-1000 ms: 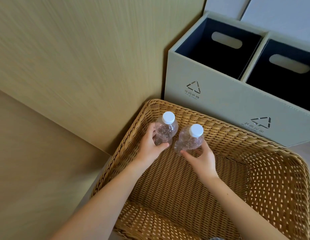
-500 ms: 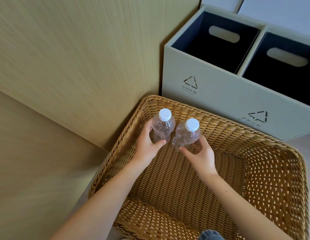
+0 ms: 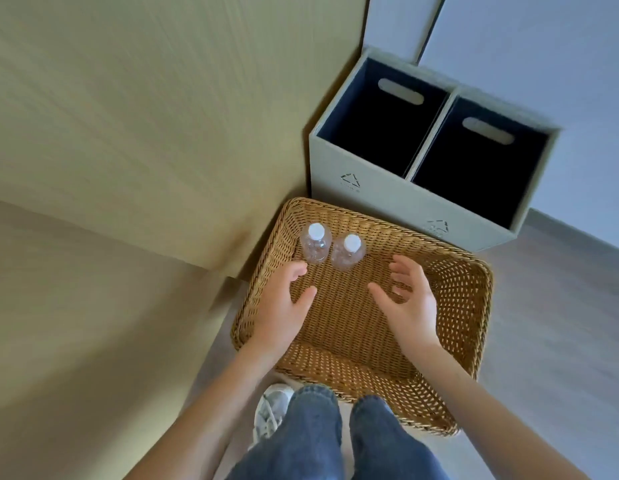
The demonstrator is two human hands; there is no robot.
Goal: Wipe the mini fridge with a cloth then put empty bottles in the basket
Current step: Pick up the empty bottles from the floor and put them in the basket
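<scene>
Two clear empty bottles with white caps stand upright in the far left corner of the woven wicker basket (image 3: 470, 306): the left bottle (image 3: 314, 244) and the right bottle (image 3: 348, 252), side by side. My left hand (image 3: 284, 303) hovers over the basket just below the left bottle, fingers relaxed, holding nothing. My right hand (image 3: 410, 303) hovers to the right of the bottles, fingers spread and loosely bent, also holding nothing. Neither hand touches a bottle. No fridge or cloth is in view.
A grey two-compartment recycling bin (image 3: 398, 199) with dark insides stands right behind the basket. A beige wood-grain panel (image 3: 145, 116) walls off the left side. My jeans-clad legs (image 3: 335, 441) and a white shoe (image 3: 271, 410) are at the basket's near edge, on grey floor (image 3: 557, 323).
Both hands have let go of the bottles and pulled back toward me. The bottles now stand free in the basket's corner. The view has risen and drawn back.
</scene>
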